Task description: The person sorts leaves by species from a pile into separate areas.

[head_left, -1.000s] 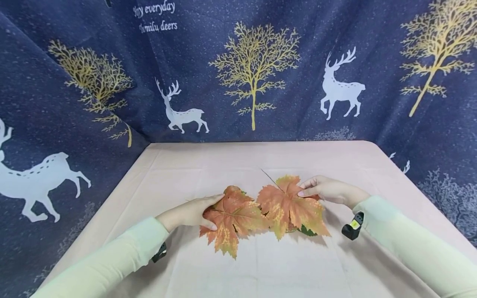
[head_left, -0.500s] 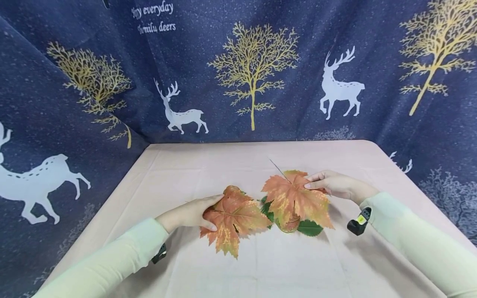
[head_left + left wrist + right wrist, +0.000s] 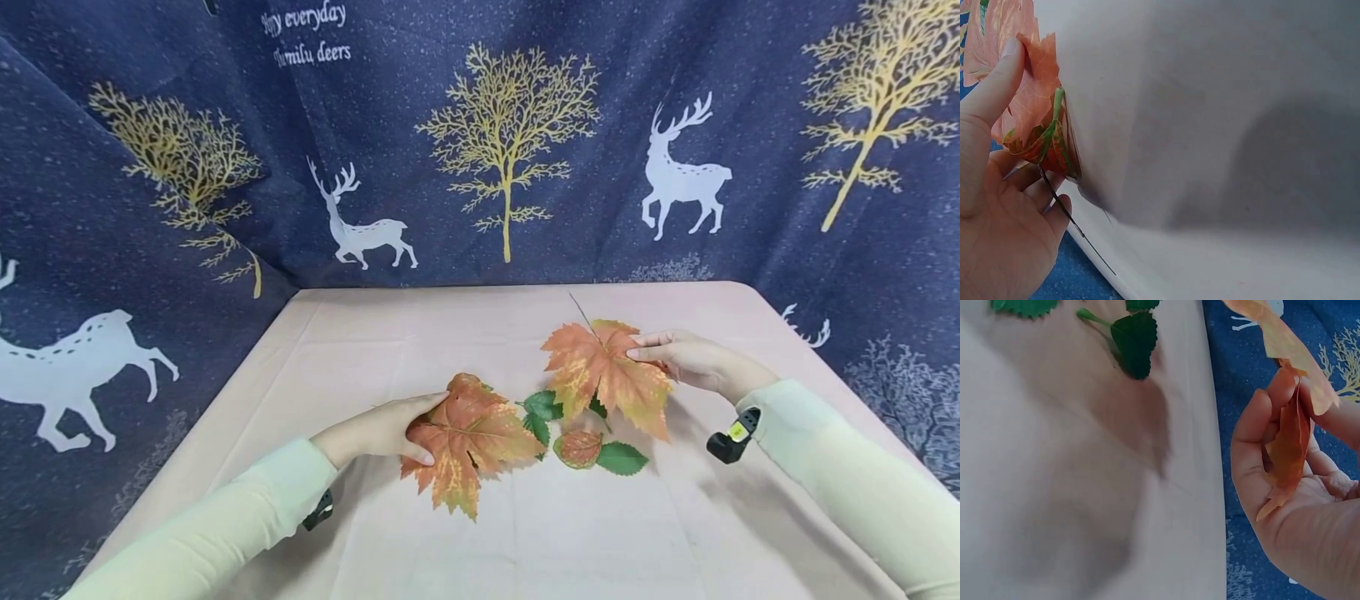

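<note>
Two orange leaves hang between the hands, one held by each.

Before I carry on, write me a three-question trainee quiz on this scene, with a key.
1. True or false: the left hand is holding nothing.
2. In the head view, what colour is the oval leaf just right of the small reddish leaf? A white, B green, C blue.
3. Which hand is nearer the far edge of the table?

Key:
1. False; it pinches a large orange leaf.
2. B.
3. The right hand.
</note>
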Tool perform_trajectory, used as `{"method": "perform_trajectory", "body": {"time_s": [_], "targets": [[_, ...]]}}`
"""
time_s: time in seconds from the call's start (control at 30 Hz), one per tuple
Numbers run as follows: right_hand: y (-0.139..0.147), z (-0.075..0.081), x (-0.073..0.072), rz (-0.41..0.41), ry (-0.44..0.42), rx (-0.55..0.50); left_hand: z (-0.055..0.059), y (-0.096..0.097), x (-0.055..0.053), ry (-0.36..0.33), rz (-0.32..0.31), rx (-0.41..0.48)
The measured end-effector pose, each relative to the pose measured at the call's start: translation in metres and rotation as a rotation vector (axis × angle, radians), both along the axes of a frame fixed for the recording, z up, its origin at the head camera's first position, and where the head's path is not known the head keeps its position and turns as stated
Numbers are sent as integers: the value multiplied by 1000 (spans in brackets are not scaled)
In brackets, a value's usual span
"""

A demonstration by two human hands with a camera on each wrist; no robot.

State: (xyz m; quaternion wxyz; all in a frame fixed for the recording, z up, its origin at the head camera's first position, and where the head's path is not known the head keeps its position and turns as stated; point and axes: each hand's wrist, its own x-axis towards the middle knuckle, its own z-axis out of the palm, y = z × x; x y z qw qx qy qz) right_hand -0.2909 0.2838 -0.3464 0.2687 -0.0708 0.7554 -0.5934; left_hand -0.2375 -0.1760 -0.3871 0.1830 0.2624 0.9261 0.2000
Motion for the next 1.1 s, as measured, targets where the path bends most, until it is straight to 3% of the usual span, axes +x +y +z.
{"method": "perform_trajectory", "body": {"time_s": [0.4,0.57,0.8,1.1], "targets": [[12,2,-7,-110,-33,-114,2,2,-2,-2,-18,-7],[17,2,-13,-183,-32,-109,1,2,-2,-10,-6,-8],[30,-1,-23,-207,-20,-126,-2,1,-2,-10,3,-1],[48,-8,-34,-284,-87,-202,-1,0,-1,-17,-7,19]]}}
